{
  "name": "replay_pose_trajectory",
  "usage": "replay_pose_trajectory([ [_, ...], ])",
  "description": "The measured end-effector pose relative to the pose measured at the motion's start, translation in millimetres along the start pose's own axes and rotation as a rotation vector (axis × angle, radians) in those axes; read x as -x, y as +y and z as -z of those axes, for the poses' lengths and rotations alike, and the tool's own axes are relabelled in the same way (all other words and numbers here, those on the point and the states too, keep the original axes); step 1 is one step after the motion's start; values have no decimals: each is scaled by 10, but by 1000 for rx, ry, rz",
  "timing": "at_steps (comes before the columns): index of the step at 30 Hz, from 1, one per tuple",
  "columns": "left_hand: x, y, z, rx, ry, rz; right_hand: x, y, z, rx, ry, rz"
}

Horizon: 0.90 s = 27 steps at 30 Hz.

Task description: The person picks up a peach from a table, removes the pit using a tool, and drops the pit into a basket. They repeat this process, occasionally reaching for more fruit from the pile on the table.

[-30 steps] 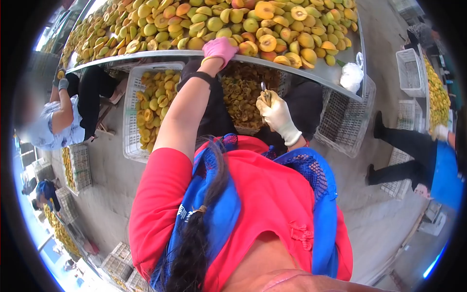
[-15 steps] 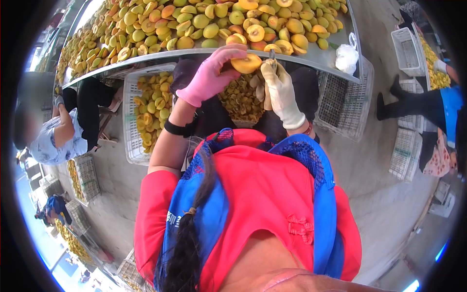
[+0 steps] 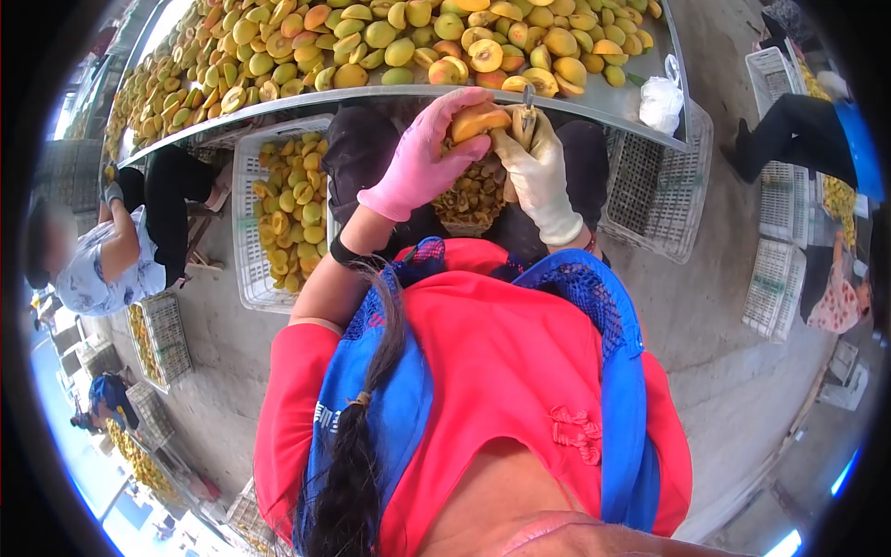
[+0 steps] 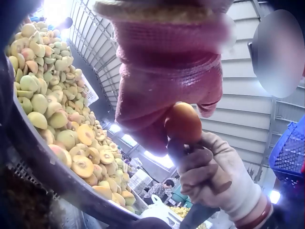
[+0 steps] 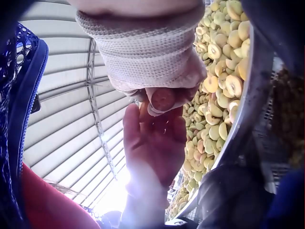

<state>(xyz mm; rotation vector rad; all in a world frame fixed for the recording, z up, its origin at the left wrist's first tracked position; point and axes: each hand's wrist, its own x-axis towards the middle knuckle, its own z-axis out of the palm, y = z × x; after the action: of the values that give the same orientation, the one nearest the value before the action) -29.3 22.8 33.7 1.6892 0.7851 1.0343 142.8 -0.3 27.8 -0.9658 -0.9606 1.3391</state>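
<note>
In the head view my pink-gloved left hand [image 3: 424,160] holds an orange-yellow fruit half [image 3: 478,122], thumb below and fingers above. My white-gloved right hand [image 3: 540,176] grips a small tool [image 3: 528,104] with a metal tip, its fingers beside the fruit. The left wrist view shows the fruit [image 4: 183,123] between the pink glove [image 4: 167,81] and the right hand [image 4: 217,176], with the tool's wooden handle [image 4: 220,180] in that right hand. From the right wrist, the handle's round end [image 5: 162,98] sticks out of the white glove [image 5: 147,57]; the fruit is mostly hidden.
A metal-edged table [image 3: 390,92] piled with fruit halves [image 3: 380,35] lies in front. Below are a crate of fruit [image 3: 243,213], a container of darker pieces, and another crate [image 3: 670,209] at the right. A white bag [image 3: 661,104] sits on the table corner. Other people are at both sides.
The left hand has come back from the table edge with a fruit half, and both hands have drawn together. Since the last earlier frame the fruit has tilted and moved slightly toward the tool.
</note>
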Motion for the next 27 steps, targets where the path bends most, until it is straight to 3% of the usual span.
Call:
replay_pose_trajectory([
  [2, -2, 41, -5, -166, 30, -103, 0, 2, 0, 55, 10, 31],
  [5, -27, 100, 14, -218, -9, -17, -23, 20, 6, 209, 60, 110],
  [8, -36, 4, -41, 350, 151, 279, -52, 131, 42, 354, 118, 217],
  [10, -59, 31, -61, 395, 267, 277, 0, 12, 11, 487, 148, 238],
  [13, -85, 156, -71, 480, 351, 271, 112, -42, -56, 445, -11, 38],
  [16, -72, 88, -89, 447, 309, 236, 114, 144, -48, 481, -121, 17],
  [17, -79, 8, -124, 426, 293, 184, 113, 183, -41, 470, -115, -6],
  [22, -83, 57, -151, 521, 313, 293, 113, 114, -84, 486, -95, -104],
  [27, -116, 78, -262, 649, 352, 253, 129, 173, -76, 528, -116, 5],
])
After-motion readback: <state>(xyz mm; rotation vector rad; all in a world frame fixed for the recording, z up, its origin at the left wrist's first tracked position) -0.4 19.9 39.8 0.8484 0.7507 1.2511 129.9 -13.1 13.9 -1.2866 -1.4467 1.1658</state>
